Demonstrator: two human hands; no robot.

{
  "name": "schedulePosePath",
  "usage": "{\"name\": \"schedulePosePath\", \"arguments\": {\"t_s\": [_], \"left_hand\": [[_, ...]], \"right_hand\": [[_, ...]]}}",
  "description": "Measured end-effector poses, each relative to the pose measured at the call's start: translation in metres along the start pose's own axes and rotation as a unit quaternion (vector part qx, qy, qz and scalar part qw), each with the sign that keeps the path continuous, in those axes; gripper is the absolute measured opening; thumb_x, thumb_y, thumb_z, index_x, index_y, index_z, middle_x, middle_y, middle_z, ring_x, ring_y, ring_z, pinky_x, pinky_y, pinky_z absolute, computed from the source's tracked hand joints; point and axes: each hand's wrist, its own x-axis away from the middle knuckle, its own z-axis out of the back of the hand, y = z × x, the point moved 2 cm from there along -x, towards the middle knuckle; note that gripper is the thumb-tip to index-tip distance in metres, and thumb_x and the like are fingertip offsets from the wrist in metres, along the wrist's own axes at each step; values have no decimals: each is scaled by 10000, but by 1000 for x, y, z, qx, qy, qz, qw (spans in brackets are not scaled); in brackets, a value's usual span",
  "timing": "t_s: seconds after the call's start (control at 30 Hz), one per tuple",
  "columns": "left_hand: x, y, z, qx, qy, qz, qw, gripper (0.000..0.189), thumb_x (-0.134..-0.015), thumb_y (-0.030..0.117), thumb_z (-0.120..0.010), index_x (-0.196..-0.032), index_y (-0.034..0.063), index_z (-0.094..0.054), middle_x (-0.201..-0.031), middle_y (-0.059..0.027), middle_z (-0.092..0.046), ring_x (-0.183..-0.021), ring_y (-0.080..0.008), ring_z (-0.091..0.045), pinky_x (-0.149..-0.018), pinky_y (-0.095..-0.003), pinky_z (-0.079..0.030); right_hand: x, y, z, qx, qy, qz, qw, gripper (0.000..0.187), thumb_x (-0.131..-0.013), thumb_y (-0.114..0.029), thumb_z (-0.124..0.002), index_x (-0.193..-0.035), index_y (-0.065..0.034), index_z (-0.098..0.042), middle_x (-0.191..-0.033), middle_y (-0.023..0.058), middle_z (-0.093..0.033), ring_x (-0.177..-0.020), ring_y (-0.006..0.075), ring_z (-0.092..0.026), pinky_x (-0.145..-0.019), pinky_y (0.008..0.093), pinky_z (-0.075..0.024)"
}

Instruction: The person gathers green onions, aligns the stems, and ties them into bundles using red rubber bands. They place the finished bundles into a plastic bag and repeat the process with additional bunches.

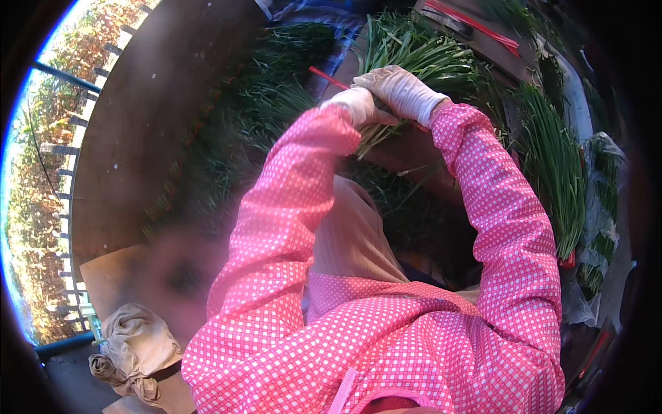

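Both of my hands wear whitish gloves and close around a bunch of long green leaves (419, 52), which look like Chinese chives. My left hand (357, 106) grips the stem part, and the paler stem ends (373, 138) stick out below it towards me. Across the top of the bunch lies my right hand (401, 90), its fingers meeting the left. A red strip (327, 76) passes under the hands; one end juts out to the upper left, and a short red bit shows below the right hand. Whether it is fastened is hidden.
More red strips (473, 28) lie on a brown board at the top right. Another chive bunch (551, 171) rests to my right, beside clear plastic wrapping (597, 202). Heaped greens (289, 67) spread left of the hands. A beige cloth (137, 339) sits at lower left.
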Motion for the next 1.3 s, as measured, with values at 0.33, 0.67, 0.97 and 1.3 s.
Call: {"name": "schedulePosePath", "arguments": {"t_s": [0.33,0.67,0.97,1.3], "left_hand": [[-7,-27,-20,159,95,17,983,426,-769,183,-791,-1151,35,-671,-1036,-106,-731,-962,-201,-675,-873,-327,-501],[25,5,-13,343,54,-34,937,476,-758,113,-807,-1201,39,-650,-1107,-75,-715,-1003,-181,-655,-904,-325,-493],[32,14,-8,374,34,-6,927,485,-750,120,-821,-1198,43,-653,-1119,-64,-711,-1007,-158,-649,-915,-307,-489],[27,9,-12,339,46,-1,940,498,-745,160,-829,-1197,46,-652,-1122,-73,-710,-1016,-172,-651,-932,-308,-483]], "right_hand": [[107,-49,-8,-87,164,-274,944,210,-805,-237,-703,-938,-99,-619,-864,95,-657,-793,273,-664,-673,385,-525],[85,-42,-84,-142,269,-287,909,62,-756,-164,-686,-759,-103,-679,-763,118,-659,-730,328,-666,-644,427,-534],[135,28,-28,293,177,-438,831,129,-792,-155,-576,-698,-68,-566,-560,61,-580,-509,203,-623,-492,343,-504],[104,-9,-53,93,104,-263,955,257,-790,-333,-709,-831,-85,-655,-801,90,-655,-740,238,-676,-633,363,-536]]}}
